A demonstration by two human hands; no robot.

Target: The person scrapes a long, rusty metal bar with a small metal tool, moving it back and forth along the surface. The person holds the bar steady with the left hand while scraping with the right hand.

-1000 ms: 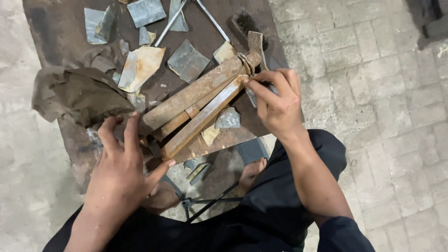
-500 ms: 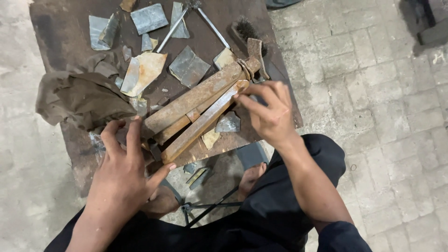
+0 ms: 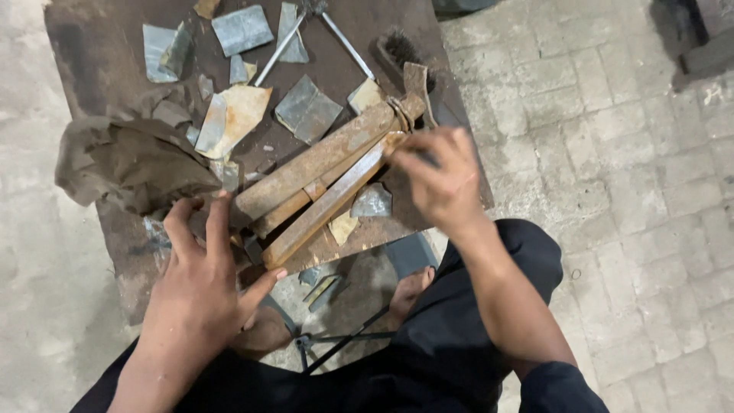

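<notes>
At the left edge of the rusty metal plate point(image 3: 92, 53) lies a crumpled brown rag point(image 3: 130, 164), just beside the left hand point(image 3: 200, 294). The left hand rests with fingers spread on the lower, near end of the rusted bar assembly point(image 3: 321, 180), pressing it down rather than closing around it. The assembly consists of 2 or 3 long rusted bars lying diagonally from the near-left part of the plate toward its right edge, bound at the far end by a wire or clamp. Scattered grey sheet-metal offcuts point(image 3: 307, 111) lie across the far half of the plate, with 2 thin steel rods point(image 3: 279, 47) among them. The right hand point(image 3: 442, 183) is at the upper end of the assembly, fingers curled, apparently gripping something small there; motion blur prevents confirmation of what it grasps. Judged step: clamping or adjusting the bound end while the near end is steadied. The next move calls for a firm hold-down by the left hand and a controlled pull or twist by the right. The binding detail, the object under the right fingers, and the plate's near edge behind the knees are obscured.
</notes>
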